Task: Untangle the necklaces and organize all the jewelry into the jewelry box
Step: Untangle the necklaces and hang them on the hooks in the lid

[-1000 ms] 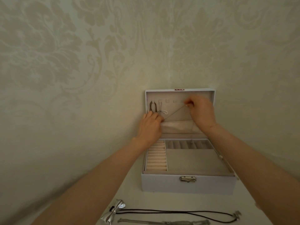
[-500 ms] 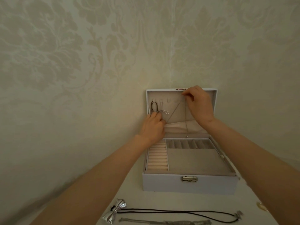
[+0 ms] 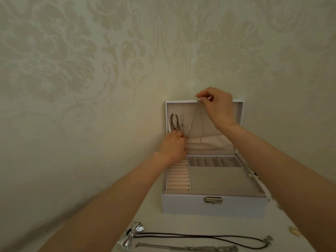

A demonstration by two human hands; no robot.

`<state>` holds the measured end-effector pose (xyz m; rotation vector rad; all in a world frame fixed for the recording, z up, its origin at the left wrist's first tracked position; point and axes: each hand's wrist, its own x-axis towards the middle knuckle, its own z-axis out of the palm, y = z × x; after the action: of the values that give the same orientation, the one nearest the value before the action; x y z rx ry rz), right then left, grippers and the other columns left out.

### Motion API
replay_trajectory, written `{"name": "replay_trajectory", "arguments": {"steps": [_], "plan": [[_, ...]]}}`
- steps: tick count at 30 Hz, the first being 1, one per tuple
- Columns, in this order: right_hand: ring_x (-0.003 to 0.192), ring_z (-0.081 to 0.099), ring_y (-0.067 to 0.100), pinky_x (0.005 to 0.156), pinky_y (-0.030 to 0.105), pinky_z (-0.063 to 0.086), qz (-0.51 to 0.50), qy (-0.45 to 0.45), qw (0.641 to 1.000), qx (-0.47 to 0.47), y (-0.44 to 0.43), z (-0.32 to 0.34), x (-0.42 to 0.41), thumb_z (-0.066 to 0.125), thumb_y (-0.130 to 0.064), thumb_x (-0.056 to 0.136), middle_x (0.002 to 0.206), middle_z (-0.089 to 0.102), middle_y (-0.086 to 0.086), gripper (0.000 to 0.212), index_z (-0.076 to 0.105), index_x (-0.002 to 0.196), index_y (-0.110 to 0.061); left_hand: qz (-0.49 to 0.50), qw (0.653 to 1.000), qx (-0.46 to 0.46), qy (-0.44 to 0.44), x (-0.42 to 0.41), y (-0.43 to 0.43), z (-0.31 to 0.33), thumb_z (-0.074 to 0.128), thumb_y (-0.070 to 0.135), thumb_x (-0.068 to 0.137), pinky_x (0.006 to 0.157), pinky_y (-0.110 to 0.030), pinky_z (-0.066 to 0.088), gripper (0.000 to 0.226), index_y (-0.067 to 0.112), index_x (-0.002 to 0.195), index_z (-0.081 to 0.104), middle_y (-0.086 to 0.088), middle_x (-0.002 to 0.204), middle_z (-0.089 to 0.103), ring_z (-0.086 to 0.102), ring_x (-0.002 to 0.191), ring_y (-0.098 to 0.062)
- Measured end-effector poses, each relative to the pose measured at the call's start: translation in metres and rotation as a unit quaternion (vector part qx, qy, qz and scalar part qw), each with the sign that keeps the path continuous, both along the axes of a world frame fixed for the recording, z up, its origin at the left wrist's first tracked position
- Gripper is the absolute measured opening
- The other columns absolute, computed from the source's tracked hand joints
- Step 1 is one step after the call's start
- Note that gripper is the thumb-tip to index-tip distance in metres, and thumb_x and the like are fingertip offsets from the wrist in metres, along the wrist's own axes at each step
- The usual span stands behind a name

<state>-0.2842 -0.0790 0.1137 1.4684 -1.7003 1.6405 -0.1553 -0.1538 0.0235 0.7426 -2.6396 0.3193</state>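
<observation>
- jewelry box [image 3: 214, 206]: white, open, lower centre-right of frame, on pale desk [image 3: 154, 224]; lid [image 3: 240, 113] upright against patterned wall [image 3: 91, 70]; metal clasp [image 3: 213, 200] mid front wall
- R hand [image 3: 221, 106]: at lid's top edge, centre frame; thumb + forefinger tips pressed together on top end of thin chain [image 3: 193, 119], other fingers loosely curled behind
- thin chain: 2 strands drop from that pinch in front of lid's inner face; one slants down-left to L hand, other hangs about straight w/ free end over fabric pocket [image 3: 214, 142] at lid's base
- L hand [image 3: 173, 144]: lower left corner of lid, just above box's back edge; fingers curled in, nipping low end of slanted strand; back of hand faces camera, so grip only partly seen
- already on lid's hooks, left side: dark cord loop [image 3: 172, 121]; beside it, touching, a small silver wire loop [image 3: 185, 126]
- tray inside: pink ring rolls [image 3: 178, 179] at left; row of narrow grey slots [image 3: 212, 161] at back; wide grey compartment [image 3: 218, 180] in front of slots
- on desk, bottom of frame, apart from box: silver bow [image 3: 131, 235]; black cord necklace [image 3: 200, 235] running right from bow; silver chain [image 3: 181, 247] below cord, partly cut by frame edge; small gold piece [image 3: 295, 231] far right, blurred
</observation>
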Motion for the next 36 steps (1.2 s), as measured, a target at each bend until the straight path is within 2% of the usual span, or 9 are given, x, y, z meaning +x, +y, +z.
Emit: {"name": "replay_trajectory", "arguments": {"steps": [5, 7, 9, 13, 20, 25, 28, 32, 36], "plan": [[0.052, 0.062, 0.007, 0.052, 0.022, 0.053, 0.118, -0.108, 0.986, 0.050, 0.003, 0.010, 0.008, 0.056, 0.007, 0.083, 0.072, 0.060, 0.004, 0.019, 0.067, 0.085, -0.009, -0.015, 0.995, 0.097, 0.011, -0.011, 0.012, 0.002, 0.053, 0.023, 0.088, 0.093, -0.034, 0.037, 0.041, 0.003, 0.124, 0.052, -0.016, 0.123, 0.047, 0.044, 0.118, -0.031], [0.059, 0.068, 0.019, 0.057, 0.030, 0.058, 0.165, -0.147, 0.974, 0.048, 0.003, 0.012, 0.011, 0.056, 0.009, 0.084, 0.077, 0.060, 0.010, 0.019, 0.067, 0.087, -0.006, -0.019, 0.992, 0.125, 0.019, -0.014, 0.014, 0.003, 0.054, 0.023, 0.089, 0.094, -0.033, 0.037, 0.042, 0.004, 0.126, 0.052, -0.016, 0.125, 0.046, 0.044, 0.119, -0.031], [0.063, 0.070, 0.022, 0.062, 0.031, 0.059, 0.182, -0.159, 0.969, 0.043, 0.002, 0.013, 0.011, 0.057, 0.009, 0.083, 0.081, 0.060, 0.010, 0.019, 0.067, 0.085, -0.007, -0.019, 0.990, 0.138, 0.025, -0.013, 0.014, 0.004, 0.053, 0.021, 0.089, 0.094, -0.033, 0.037, 0.040, 0.003, 0.125, 0.053, -0.016, 0.126, 0.047, 0.044, 0.120, -0.030], [0.065, 0.070, 0.016, 0.070, 0.024, 0.056, 0.164, -0.111, 0.979, 0.045, 0.000, 0.005, 0.008, 0.062, 0.008, 0.080, 0.081, 0.064, 0.003, 0.026, 0.067, 0.073, -0.016, -0.022, 0.987, 0.158, 0.027, -0.011, 0.011, 0.006, 0.052, 0.020, 0.091, 0.093, -0.031, 0.037, 0.039, 0.006, 0.127, 0.054, -0.015, 0.128, 0.048, 0.043, 0.123, -0.029], [0.072, 0.067, 0.017, 0.077, 0.034, 0.055, 0.123, -0.012, 0.990, 0.073, 0.000, -0.019, -0.003, 0.062, 0.009, 0.078, 0.080, 0.066, 0.000, 0.023, 0.068, 0.077, -0.013, -0.034, 0.976, 0.211, 0.045, -0.008, 0.007, 0.012, 0.052, 0.014, 0.090, 0.093, -0.035, 0.043, 0.034, 0.005, 0.122, 0.059, -0.018, 0.122, 0.053, 0.049, 0.116, -0.031], [0.083, 0.062, 0.015, 0.078, 0.025, 0.050, 0.073, 0.102, 0.981, 0.150, 0.003, -0.032, -0.009, 0.062, 0.004, 0.080, 0.087, 0.068, 0.000, 0.019, 0.071, 0.086, -0.012, -0.019, 0.972, 0.225, 0.067, -0.009, 0.010, 0.013, 0.051, 0.012, 0.090, 0.080, -0.037, 0.046, 0.016, 0.001, 0.092, 0.062, -0.020, 0.107, 0.061, 0.056, 0.103, -0.034], [0.086, 0.064, 0.022, 0.079, 0.033, 0.050, 0.034, 0.164, 0.958, 0.233, 0.005, -0.051, -0.018, 0.059, 0.003, 0.078, 0.089, 0.070, 0.004, 0.023, 0.070, 0.092, -0.012, -0.006, 0.972, 0.226, 0.067, -0.010, 0.011, 0.015, 0.049, 0.016, 0.091, 0.079, -0.036, 0.049, 0.022, 0.003, 0.101, 0.064, -0.016, 0.105, 0.063, 0.058, 0.101, -0.031], [0.094, 0.063, 0.027, 0.078, 0.032, 0.046, -0.033, 0.207, 0.915, 0.344, 0.010, -0.073, -0.026, 0.057, -0.010, 0.085, 0.097, 0.072, 0.004, 0.021, 0.071, 0.098, -0.018, 0.011, 0.976, 0.204, 0.078, -0.011, 0.010, 0.017, 0.050, 0.017, 0.093, 0.082, -0.036, 0.047, 0.024, 0.012, 0.107, 0.068, -0.013, 0.111, 0.065, 0.058, 0.106, -0.030], [0.089, 0.064, 0.024, 0.074, 0.026, 0.045, -0.009, 0.169, 0.927, 0.334, 0.020, -0.073, -0.028, 0.055, -0.009, 0.082, 0.097, 0.071, 0.003, 0.026, 0.070, 0.102, -0.017, 0.008, 0.984, 0.175, 0.038, -0.011, 0.008, 0.017, 0.049, 0.007, 0.090, 0.080, -0.035, 0.046, 0.031, 0.016, 0.115, 0.065, -0.012, 0.115, 0.062, 0.057, 0.108, -0.030]]}}
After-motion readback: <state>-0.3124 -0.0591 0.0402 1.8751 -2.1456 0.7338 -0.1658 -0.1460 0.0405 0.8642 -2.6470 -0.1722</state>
